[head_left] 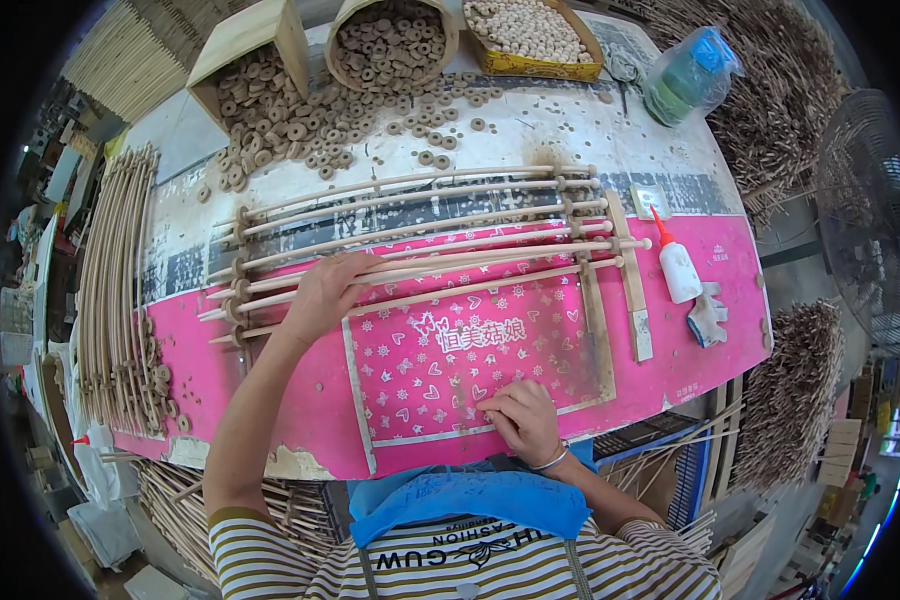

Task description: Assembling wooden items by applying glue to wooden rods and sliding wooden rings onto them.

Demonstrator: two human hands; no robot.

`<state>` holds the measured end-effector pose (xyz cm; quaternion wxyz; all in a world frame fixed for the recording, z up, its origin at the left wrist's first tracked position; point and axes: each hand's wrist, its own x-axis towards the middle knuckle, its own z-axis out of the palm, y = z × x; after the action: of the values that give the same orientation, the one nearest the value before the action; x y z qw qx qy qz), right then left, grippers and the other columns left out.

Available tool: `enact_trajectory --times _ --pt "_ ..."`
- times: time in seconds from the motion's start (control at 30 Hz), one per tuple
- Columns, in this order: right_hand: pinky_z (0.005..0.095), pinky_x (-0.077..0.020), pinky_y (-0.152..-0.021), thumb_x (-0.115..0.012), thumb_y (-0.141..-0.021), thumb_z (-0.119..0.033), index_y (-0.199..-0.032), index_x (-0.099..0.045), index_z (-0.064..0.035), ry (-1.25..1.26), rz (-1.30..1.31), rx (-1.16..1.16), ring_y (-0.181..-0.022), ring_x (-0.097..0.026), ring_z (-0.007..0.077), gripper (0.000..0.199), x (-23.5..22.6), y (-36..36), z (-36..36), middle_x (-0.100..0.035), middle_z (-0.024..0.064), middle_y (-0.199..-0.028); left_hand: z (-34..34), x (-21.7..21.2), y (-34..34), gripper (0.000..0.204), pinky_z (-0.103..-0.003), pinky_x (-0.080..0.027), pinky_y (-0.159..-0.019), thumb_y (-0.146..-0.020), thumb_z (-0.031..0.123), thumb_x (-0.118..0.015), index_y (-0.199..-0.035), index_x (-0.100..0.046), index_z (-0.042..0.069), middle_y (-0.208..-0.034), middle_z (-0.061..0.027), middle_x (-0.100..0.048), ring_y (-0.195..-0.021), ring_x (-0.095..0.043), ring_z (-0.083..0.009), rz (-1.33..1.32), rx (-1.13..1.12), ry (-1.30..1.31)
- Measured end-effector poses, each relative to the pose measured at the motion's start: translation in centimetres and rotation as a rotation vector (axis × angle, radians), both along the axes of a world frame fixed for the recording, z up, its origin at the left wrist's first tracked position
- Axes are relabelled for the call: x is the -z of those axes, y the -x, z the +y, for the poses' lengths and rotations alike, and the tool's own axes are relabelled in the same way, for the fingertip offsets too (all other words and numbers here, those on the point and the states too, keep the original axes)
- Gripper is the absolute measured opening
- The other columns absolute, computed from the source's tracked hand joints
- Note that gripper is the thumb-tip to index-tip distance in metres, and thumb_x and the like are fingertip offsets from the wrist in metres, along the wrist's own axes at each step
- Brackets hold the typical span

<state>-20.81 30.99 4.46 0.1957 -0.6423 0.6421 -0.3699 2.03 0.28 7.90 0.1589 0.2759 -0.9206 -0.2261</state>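
— At far left, lying along the table edge [185, 150]: a bundle of long curved rods [115, 300], with a few wooden rings [160, 385] resting at its near end.

— And moving toward the middle?

— Pressing down on the row of dowels [420, 235] with the left hand [322, 295], palm flat and fingers spread over the nearest two or three, not curling around any. Running left to right across the pink sheet [710, 330], those dowels, long axis nearly level and rising slightly rightward, each threaded through ring spacers [238, 290] at both ends.

— Lying which way from the other hand?

— Straight ahead of it, farther from the body. Resting near the front edge, the right hand [520, 420], fingers bunched and pinching down on the sheet; possibly gripping something small, but too tiny to tell. So sitting much nearer the dowels, in fact touching them, the left hand; staying well apart from them, the right.

— And farther right?

— Crossing the dowel ends, two flat wooden strips [625, 270]. Just beyond, lying tipped over, a white glue bottle with a red nozzle [676, 265]. Up at the back, standing in a line, boxes of wooden rings [390, 40] and pale beads [530, 30], then a bagged green bottle [690, 75].
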Motion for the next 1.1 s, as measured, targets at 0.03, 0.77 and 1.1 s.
enact_trajectory --times 0.03,0.77,1.1 --pt "0.0396 -0.0416 -0.075 -0.075 -0.088 -0.013 -0.102 -0.076 -0.0148 -0.009 0.0 0.003 -0.086 -0.057 0.0256 0.014 -0.1 0.0 -0.1 -0.063 0.0035 -0.091 -0.1 0.0 -0.1 0.039 -0.048 -0.054 -0.094 -0.088 0.008 -0.068 -0.127 -0.068 0.009 -0.117 -0.0161 -0.073 -0.108 -0.068 -0.0391 0.002 -0.012 -0.019" --pt "0.0405 -0.044 -0.082 -0.067 -0.095 -0.003 -0.104 -0.073 -0.0026 0.035 -0.046 -0.188 -0.093 -0.057 0.028 0.011 2.5 0.5 0.2 -0.064 0.011 -0.096 36.3 -12.6 -36.3 0.039 -0.026 -0.049 -0.083 -0.095 0.008 -0.072 -0.133 -0.067 0.001 -0.103 -0.0004 -0.071 -0.089 -0.06 -0.0075 0.458 -1.557 0.071" --pt "0.0375 -0.0449 -0.082 -0.064 -0.095 0.0 -0.105 -0.071 -0.0011 0.02 -0.014 -0.16 -0.095 -0.057 0.0253 0.012 2.3 0.3 0.3 -0.062 0.0111 -0.098 47.9 3.3 -53.9 0.041 -0.027 -0.054 -0.076 -0.087 -0.004 -0.07 -0.128 -0.068 -0.003 -0.102 -0.0068 -0.075 -0.086 -0.07 -0.0135 0.784 -2.012 0.077"
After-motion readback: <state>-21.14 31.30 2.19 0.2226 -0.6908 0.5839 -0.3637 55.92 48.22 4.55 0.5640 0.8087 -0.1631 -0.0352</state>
